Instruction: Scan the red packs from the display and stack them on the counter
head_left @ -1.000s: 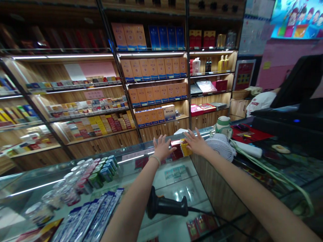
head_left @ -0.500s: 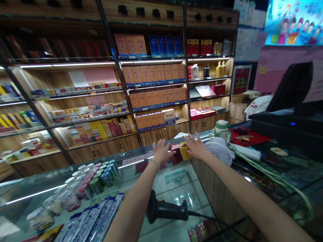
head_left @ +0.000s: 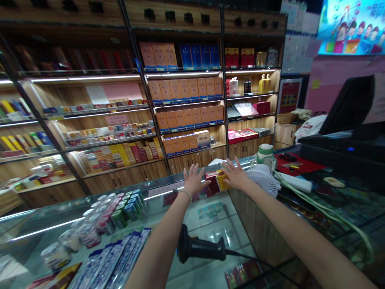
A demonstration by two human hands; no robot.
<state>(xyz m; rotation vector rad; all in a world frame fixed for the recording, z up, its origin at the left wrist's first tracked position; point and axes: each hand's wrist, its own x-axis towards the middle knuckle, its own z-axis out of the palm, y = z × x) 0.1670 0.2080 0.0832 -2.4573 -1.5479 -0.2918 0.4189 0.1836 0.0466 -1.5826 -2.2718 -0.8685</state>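
Observation:
Both arms reach forward over a glass counter (head_left: 168,192). My left hand (head_left: 195,180), with a bracelet at the wrist, has its fingers spread at the left end of a stack of red and yellow packs (head_left: 217,182). At the stack's right end is my right hand (head_left: 236,174), fingers apart as well. Neither hand is closed around the packs; whether the fingertips touch them I cannot tell. Nearer to me, a black handheld scanner (head_left: 201,248) lies on the glass between my forearms.
A white fan (head_left: 263,180) and a green-lidded bottle (head_left: 265,154) stand right of my right hand. Cans (head_left: 130,210), jars (head_left: 55,257) and blue packets (head_left: 120,257) fill the left side. A black monitor (head_left: 345,104) is at right.
The camera view has shifted slightly, moving the scene a little to the right in the picture. Both hands keep nearly the same spread pose beside the packs.

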